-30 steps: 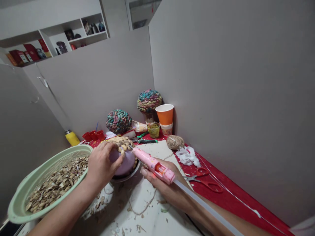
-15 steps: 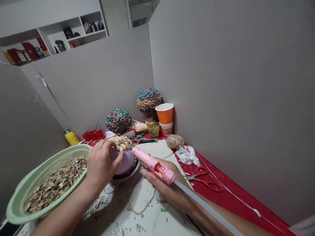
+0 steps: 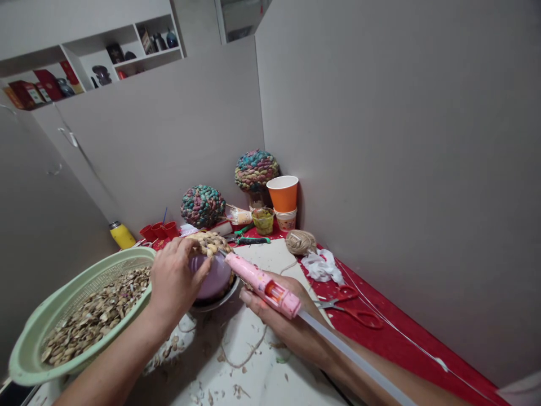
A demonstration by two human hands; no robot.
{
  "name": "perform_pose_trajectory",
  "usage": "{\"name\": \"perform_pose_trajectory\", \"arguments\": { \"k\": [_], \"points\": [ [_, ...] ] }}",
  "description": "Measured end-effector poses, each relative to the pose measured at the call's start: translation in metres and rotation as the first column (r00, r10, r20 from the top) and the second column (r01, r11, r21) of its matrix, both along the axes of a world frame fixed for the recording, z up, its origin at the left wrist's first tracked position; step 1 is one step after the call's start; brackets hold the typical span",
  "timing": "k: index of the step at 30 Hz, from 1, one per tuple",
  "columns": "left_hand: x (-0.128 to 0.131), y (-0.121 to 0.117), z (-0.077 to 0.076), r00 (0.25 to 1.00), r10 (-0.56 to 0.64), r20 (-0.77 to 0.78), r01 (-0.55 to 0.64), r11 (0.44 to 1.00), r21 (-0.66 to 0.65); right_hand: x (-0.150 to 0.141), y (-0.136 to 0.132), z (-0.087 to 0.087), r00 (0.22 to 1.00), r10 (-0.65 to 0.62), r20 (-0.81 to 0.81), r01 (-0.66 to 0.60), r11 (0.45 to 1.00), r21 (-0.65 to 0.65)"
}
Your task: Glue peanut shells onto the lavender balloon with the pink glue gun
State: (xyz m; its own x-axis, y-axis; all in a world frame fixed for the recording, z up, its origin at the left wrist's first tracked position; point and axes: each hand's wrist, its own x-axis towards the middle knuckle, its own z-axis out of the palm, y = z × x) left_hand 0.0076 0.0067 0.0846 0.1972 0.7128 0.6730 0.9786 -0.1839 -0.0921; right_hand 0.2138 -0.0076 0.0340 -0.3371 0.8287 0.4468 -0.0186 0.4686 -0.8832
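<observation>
My right hand (image 3: 281,304) is wrapped round a pink hot glue gun (image 3: 257,279), with a long translucent glue stick (image 3: 350,355) running out of its back. The gun's metal nozzle points at a smooth purple ball (image 3: 213,277), close to a crust of pale nut shells (image 3: 207,242) covering the ball's top. My left hand (image 3: 177,273) curls over the ball's left side, fingertips on the shells and thumb across the purple surface. The ball rests in a metal bowl (image 3: 217,304), whose rim shows below it. Whether a loose shell sits between the left fingertips is hidden.
At left, a green basket (image 3: 23,352) holds many shells. Behind stand two colourful shell-covered balls (image 3: 203,206), orange paper cups (image 3: 282,194) and green-handled pliers (image 3: 252,241). Twine (image 3: 300,242), white cloth (image 3: 322,266) and red scissors (image 3: 349,307) lie right. Shell bits litter the white board (image 3: 253,383).
The view has shifted very slightly. Both hands, the glue gun and the purple ball keep nearly the same places, with the nozzle still by the shells.
</observation>
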Motion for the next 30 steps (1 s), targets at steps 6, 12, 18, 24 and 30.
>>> {"name": "perform_pose_trajectory", "arguments": {
  "k": [6,12,18,24,30],
  "points": [
    [-0.0003,0.0020,0.0010,0.998,-0.045,0.044,0.046,0.999,-0.016,-0.0004,0.0003,-0.0001,1.000,-0.008,-0.009,0.008,1.000,0.002],
    [-0.0039,0.0001,-0.0009,0.997,-0.071,-0.006,0.072,0.997,0.028,-0.0006,0.0011,-0.0014,1.000,-0.011,0.000,0.011,1.000,0.022],
    [-0.0031,-0.0011,-0.0056,0.987,0.001,-0.158,0.021,0.990,0.136,-0.0018,0.0020,-0.0026,1.000,-0.023,0.002,0.023,0.999,0.027],
    [-0.0017,-0.0003,-0.0052,0.986,0.001,-0.164,0.023,0.989,0.144,-0.0010,-0.0008,0.0016,1.000,-0.019,0.001,0.019,1.000,-0.005],
    [-0.0073,0.0010,-0.0079,0.988,-0.097,-0.121,0.119,0.975,0.186,-0.0015,0.0009,-0.0009,1.000,-0.009,-0.011,0.009,1.000,0.017]
  ]
}}
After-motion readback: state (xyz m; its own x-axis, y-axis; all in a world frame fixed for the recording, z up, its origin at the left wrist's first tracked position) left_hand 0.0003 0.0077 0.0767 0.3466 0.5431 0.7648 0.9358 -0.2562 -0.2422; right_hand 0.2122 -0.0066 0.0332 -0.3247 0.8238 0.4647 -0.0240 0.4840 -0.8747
